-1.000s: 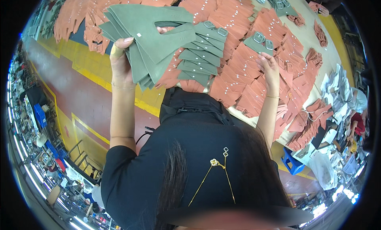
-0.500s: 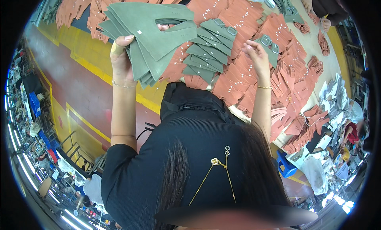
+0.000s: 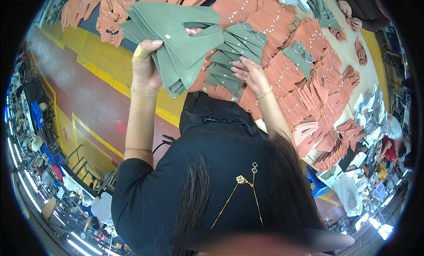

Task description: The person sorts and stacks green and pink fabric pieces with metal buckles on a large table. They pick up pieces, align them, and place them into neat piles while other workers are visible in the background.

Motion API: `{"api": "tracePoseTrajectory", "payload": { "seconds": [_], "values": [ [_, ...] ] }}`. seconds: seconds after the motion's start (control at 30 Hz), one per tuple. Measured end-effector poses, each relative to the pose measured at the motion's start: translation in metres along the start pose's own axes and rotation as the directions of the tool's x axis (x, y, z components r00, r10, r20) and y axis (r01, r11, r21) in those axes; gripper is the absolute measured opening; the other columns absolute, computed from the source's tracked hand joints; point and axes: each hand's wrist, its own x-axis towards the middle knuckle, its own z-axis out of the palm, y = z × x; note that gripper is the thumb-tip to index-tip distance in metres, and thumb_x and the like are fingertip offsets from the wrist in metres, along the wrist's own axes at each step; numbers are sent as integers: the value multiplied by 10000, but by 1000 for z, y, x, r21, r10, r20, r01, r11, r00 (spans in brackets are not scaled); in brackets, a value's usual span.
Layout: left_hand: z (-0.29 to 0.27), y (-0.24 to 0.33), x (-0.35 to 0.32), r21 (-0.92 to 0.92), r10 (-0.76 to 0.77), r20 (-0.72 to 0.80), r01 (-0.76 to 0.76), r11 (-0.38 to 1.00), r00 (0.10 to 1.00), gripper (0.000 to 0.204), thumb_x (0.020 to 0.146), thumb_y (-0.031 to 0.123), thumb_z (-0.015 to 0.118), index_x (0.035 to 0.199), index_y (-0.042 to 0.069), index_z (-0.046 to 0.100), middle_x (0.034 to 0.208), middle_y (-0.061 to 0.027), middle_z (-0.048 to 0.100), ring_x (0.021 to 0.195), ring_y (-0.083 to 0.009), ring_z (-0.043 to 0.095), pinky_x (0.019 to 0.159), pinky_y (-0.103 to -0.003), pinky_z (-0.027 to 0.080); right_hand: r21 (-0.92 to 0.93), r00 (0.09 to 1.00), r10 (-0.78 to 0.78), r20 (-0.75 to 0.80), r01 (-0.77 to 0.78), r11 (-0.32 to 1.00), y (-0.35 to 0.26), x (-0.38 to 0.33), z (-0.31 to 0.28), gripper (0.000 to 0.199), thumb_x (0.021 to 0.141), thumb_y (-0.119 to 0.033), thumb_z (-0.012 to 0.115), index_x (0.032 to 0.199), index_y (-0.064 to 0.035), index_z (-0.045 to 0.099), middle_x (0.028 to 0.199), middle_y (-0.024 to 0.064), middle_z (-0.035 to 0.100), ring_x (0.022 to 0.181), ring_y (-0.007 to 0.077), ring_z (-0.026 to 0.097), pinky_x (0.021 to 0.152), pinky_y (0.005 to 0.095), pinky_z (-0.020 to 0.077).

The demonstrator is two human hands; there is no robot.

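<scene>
Several green pieces: layered like a fan, raised just left of the green pile; the top one has a long slot and a small white mark.
Left hand: grasping those layers, thumb laid over the top; through the slot I can make out a bit of finger.
Right hand: loose, fingers spread, gripping nothing that I can see; it is over the near side of the green pile, but I cannot tell whether it touches.
Green pile: overlapping, dotted with white marks, two buckles at its far end.
Buckled green piece: to the right, lying on orange pieces.
Orange pieces: overlapping rows across much of the pale table.
Far right: I see a co-worker's hands over the table.
Floor: red and yellow, left of the table.
</scene>
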Motion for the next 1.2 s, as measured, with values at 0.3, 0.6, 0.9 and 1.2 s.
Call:
{"api": "tracePoseTrajectory", "payload": {
  "seconds": [0.3,0.6,0.9,1.2],
  "values": [
    [1,0,3,65,-53,-45,56,996,998,663,711,247,607,1244,-121,466,1179,-247,570,1167,-331,540,1013,-407,460,383,974,45,-220,44,923,16,59,16,224,974,-251,534,1071,-49,526,989,142,687,773,195,668,608,294,541],
    [-7,-3,8,42,-73,-17,73,996,997,621,727,217,587,1231,-131,482,1207,-262,567,1157,-330,556,1028,-418,433,413,990,56,-129,2,911,17,18,5,236,959,-221,550,1111,-42,561,1041,100,676,764,136,639,642,262,524],
    [-2,-6,16,59,-97,-21,98,993,995,656,709,207,609,1256,-121,452,1173,-257,577,1143,-342,561,1006,-415,468,628,998,66,-5,-49,777,8,35,38,199,996,-155,430,1158,-45,466,1169,93,646,826,123,661,673,271,536],
    [-5,-5,18,83,-103,-34,106,991,994,561,726,206,597,1174,-127,532,1179,-228,590,1120,-301,573,1004,-396,445,531,961,-106,-254,231,815,20,28,56,190,989,-197,478,1145,-92,453,1106,121,651,711,150,619,617,280,511]
  ]
}}
